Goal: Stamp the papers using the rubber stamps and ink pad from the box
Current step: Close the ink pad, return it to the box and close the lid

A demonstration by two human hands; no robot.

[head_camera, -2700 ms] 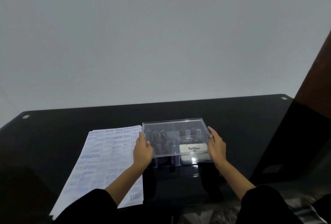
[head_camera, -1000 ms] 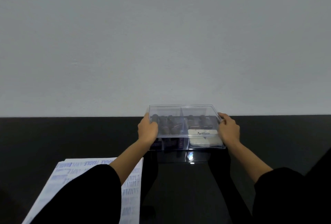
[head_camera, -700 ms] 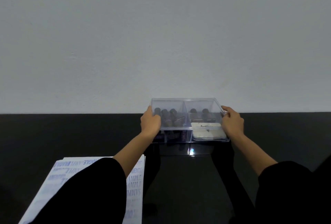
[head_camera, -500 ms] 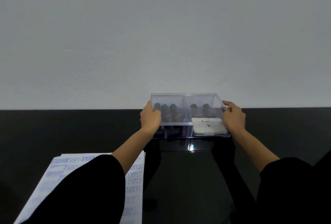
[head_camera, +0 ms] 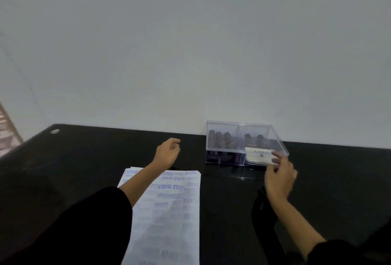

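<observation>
Left hand (head_camera: 168,152): held above the table past the far edge of the papers, with fingers loosely curled and nothing gripped; it is well apart from the box.
Right hand (head_camera: 279,176): held at the near right corner of the box, blurred, with fingers loosely bent and nothing seen to be gripped. Whether the fingertips touch the box wall cannot be told.
Hands together: kept apart, one to each side of the box's near left corner.
Sleeves: black, pushed up the forearms. The left sleeve (head_camera: 74,233) is seen beside the papers and the right sleeve (head_camera: 338,252) at the lower right edge.
Box (head_camera: 224,150): clear plastic with its lid on, set flat near the far edge of the table, and divided into two compartments.
Stamps (head_camera: 220,139): dark, stood in a row in the left compartment. Two more are seen at the back of the right compartment.
Ink pad (head_camera: 258,155): a white case, laid at the front of the right compartment, under the lid.
Papers (head_camera: 169,211): a stack covered with blue stamped words, laid on the table nearer the person and left of the box. Its far left corner is crossed by the left forearm.
Table (head_camera: 84,169): black and glossy, with a round metal fitting (head_camera: 55,131) at its far left corner.
Wall (head_camera: 190,42): plain light grey, behind the table.
</observation>
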